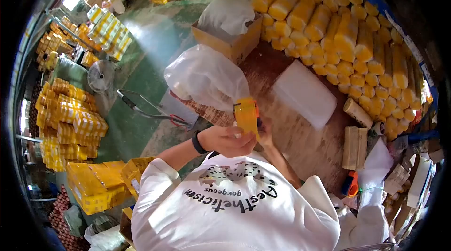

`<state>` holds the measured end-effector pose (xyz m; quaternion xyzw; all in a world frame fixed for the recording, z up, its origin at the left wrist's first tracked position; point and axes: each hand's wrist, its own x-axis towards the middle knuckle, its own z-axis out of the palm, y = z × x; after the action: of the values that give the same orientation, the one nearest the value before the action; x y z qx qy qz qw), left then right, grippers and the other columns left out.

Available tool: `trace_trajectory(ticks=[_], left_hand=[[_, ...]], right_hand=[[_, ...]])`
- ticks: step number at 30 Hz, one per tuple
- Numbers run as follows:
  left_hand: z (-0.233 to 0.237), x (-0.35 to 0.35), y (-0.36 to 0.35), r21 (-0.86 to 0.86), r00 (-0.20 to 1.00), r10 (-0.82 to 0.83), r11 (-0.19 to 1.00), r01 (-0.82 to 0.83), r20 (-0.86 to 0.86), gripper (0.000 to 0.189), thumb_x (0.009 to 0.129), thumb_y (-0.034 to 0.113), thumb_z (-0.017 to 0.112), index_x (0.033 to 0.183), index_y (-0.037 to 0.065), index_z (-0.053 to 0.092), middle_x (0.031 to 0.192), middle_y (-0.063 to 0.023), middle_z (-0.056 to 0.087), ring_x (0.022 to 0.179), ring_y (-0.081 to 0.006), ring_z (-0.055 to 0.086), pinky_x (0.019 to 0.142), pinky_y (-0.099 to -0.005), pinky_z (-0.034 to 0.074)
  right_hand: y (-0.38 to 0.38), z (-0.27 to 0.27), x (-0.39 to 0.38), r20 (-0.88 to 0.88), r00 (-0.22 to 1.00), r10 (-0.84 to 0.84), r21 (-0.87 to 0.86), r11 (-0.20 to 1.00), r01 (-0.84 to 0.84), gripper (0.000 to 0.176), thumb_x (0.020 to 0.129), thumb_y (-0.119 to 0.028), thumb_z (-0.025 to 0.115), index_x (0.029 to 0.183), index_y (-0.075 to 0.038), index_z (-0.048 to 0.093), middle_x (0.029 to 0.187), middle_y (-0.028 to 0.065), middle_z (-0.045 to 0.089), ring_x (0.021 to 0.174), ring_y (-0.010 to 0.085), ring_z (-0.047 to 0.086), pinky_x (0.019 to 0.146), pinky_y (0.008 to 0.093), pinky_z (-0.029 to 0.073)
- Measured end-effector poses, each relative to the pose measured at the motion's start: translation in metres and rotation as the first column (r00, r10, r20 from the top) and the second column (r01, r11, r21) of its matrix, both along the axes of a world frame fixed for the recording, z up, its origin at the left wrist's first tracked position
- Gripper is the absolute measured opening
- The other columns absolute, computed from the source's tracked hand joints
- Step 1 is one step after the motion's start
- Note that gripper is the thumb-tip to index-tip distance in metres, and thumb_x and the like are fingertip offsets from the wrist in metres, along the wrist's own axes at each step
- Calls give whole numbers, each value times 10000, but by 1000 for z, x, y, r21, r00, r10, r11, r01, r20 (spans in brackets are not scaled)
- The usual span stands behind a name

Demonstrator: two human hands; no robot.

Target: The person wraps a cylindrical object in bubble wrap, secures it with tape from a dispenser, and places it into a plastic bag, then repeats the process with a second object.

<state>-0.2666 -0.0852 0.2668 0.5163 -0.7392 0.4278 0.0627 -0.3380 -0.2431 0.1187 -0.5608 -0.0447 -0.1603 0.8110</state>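
Note:
My left hand, with a black band at the wrist, is closed, its fingertips pinched at the lower end of a wide strip of yellow tape. Behind the strip shows the orange edge of a tape dispenser. My right hand is closed at the right side of this dispenser, its fingers partly hidden. A puffed-up clear plastic bag lies just beyond, its narrow end reaching to the tape. What is inside the bag I cannot make out.
A white flat stack lies on the worn brown table. Another orange-and-blue tape dispenser rests at the right. Behind stands an open carton with white plastic. Yellow rolls are piled right; taped boxes stand left, near a fan.

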Motion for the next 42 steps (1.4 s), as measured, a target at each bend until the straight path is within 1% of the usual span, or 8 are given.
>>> trace_trajectory(ticks=[6,11,17,21,25,28,40,42], left_hand=[[-83,-37,-42,-174,846,0,979,110,533,343,788,117,609,1089,65,453,1096,-31,456,1042,-131,503,896,-261,436],[-93,-38,-70,-28,919,75,995,-93,-388,178,745,75,602,910,141,594,1026,3,525,930,-158,538,800,-387,426],[-89,-13,-71,-105,842,118,974,-202,-526,214,729,167,662,935,159,605,996,15,515,952,-182,510,803,-498,394],[-86,-15,-73,-195,734,2,963,-184,-679,287,701,136,705,969,157,605,1011,15,509,958,-173,515,813,-501,392],[-103,2,-76,-92,200,-51,975,-203,-978,230,791,117,670,1013,117,612,934,-35,528,882,-227,544,852,-423,415],[-98,3,-72,-134,-833,-151,987,-93,-532,92,865,39,581,957,41,577,978,-42,520,873,-150,520,782,-270,405],[-42,23,-65,76,421,97,995,-65,-902,497,838,96,616,1313,66,472,1207,-104,523,1032,-213,533,882,-349,450],[-41,26,-56,-162,-156,-197,964,-211,-968,620,827,127,648,1380,77,370,1290,-115,465,1094,-241,512,901,-374,441]], right_hand=[[-20,-17,9,-305,939,-160,363,892,270,332,821,-239,671,1026,14,609,935,69,639,788,173,616,710,312,505],[-41,13,-9,-509,857,-73,488,796,357,250,824,-248,704,941,-36,645,819,17,639,699,127,604,609,273,481],[-85,-47,-11,-201,607,-769,-836,458,303,471,811,-335,675,1057,56,583,977,203,636,862,347,615,766,391,488],[-121,-122,-47,-93,602,-793,-991,132,22,447,794,-243,659,1126,36,547,1130,232,570,1032,407,539,904,455,420],[-136,-112,-67,-300,655,-693,-954,239,-184,489,757,-190,700,1159,34,535,1143,209,548,1128,377,493,955,425,413],[-126,-37,-50,-479,747,-461,-535,828,168,529,715,-165,741,1171,16,542,1155,173,514,1168,326,448,929,367,438],[-74,112,-17,332,817,-472,-821,281,496,176,663,-19,765,807,-38,666,755,64,578,681,191,521,570,301,409],[-68,121,-24,415,692,-591,-726,243,643,128,691,-6,752,753,-26,641,703,67,576,615,177,505,542,278,392]])
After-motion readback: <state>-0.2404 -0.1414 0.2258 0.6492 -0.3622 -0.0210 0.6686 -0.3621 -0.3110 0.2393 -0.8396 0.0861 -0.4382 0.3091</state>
